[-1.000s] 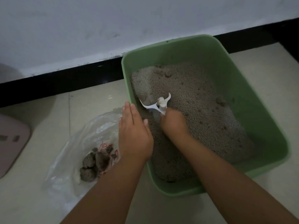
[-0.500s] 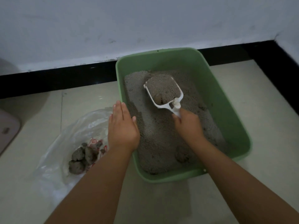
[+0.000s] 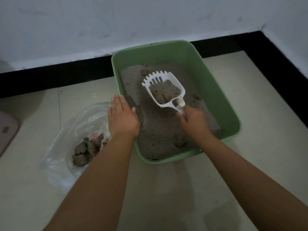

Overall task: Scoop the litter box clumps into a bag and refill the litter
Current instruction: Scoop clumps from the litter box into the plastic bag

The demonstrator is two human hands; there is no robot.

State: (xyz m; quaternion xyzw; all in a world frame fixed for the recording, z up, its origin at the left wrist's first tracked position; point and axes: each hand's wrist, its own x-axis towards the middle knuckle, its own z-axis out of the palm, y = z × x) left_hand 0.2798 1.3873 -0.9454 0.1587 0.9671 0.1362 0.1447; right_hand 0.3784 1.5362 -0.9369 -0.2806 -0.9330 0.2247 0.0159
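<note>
A green litter box (image 3: 215,90) stands on the floor against the wall, holding grey litter (image 3: 158,130). My right hand (image 3: 194,122) grips the handle of a white slotted scoop (image 3: 168,79), held above the litter with litter and brownish clumps (image 3: 165,97) in its bowl. My left hand (image 3: 122,118) lies flat on the box's left rim, fingers together, holding nothing. A clear plastic bag (image 3: 66,130) lies on the floor left of the box with several grey clumps (image 3: 86,150) in it. More lumps (image 3: 180,143) show in the litter near the front.
The floor is pale tile (image 3: 250,164) with a black skirting (image 3: 58,77) below a white wall; the room corner is at the right. A pinkish flat object (image 3: 6,130) lies at the far left edge.
The scoop has come up out of the litter, loaded, and some loose litter has sifted out so its slots show. My left hand stays on the rim. The view has pulled back.
</note>
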